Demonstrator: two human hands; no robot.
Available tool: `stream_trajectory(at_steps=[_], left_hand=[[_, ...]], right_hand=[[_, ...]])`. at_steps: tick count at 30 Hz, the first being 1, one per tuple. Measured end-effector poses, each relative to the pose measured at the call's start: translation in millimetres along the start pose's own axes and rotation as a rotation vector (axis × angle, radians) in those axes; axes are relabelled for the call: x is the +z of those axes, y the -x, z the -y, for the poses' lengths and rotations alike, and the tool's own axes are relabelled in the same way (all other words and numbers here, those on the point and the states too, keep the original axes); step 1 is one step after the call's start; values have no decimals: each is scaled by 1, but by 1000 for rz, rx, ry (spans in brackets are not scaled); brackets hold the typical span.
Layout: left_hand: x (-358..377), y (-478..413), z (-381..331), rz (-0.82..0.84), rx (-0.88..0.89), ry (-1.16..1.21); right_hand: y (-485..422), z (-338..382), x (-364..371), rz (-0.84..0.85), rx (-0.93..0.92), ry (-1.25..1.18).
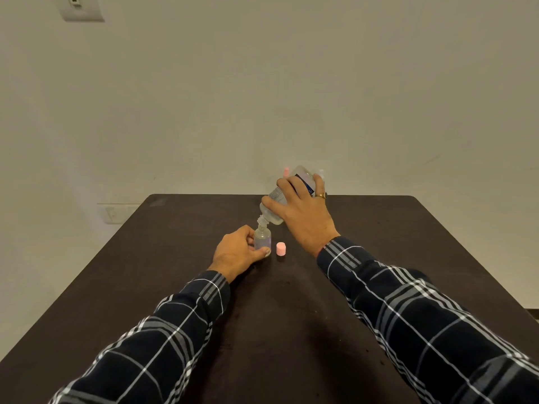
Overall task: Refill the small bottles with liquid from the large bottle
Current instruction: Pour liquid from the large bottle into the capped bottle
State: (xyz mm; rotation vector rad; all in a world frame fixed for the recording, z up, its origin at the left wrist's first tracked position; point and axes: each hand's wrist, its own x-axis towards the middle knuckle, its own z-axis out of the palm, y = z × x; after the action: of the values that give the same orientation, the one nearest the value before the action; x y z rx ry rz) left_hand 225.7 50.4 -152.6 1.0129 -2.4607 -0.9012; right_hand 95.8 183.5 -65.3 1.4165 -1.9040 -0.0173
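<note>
A small clear bottle (pixel 262 239) stands upright and uncapped on the dark table (pixel 175 258). My left hand (pixel 237 252) grips it from the left, thumb across its base. My right hand (pixel 303 212) holds the large clear bottle (pixel 277 205) tilted down to the left, its nozzle right over the small bottle's mouth. A pink cap (pixel 281 248) stands on the table just right of the small bottle. Behind my right hand a pink-capped small bottle (pixel 286 171) and another pale bottle (pixel 321 174) peek out, mostly hidden.
The table's far edge runs along a plain wall (pixel 262 97). Wall sockets (pixel 112 214) sit low at the left. My plaid sleeves (pixel 408 316) cover much of the near table.
</note>
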Motion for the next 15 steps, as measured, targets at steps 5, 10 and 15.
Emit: stream_trajectory(at_steps=[5, 10, 15], left_hand=[[0, 0, 2, -4, 5, 0], [1, 0, 2, -9, 12, -6], [1, 0, 2, -9, 17, -9]], right_hand=[[5, 6, 0, -14, 29, -1], [8, 8, 2, -23, 44, 1], [10, 11, 2, -36, 66, -4]])
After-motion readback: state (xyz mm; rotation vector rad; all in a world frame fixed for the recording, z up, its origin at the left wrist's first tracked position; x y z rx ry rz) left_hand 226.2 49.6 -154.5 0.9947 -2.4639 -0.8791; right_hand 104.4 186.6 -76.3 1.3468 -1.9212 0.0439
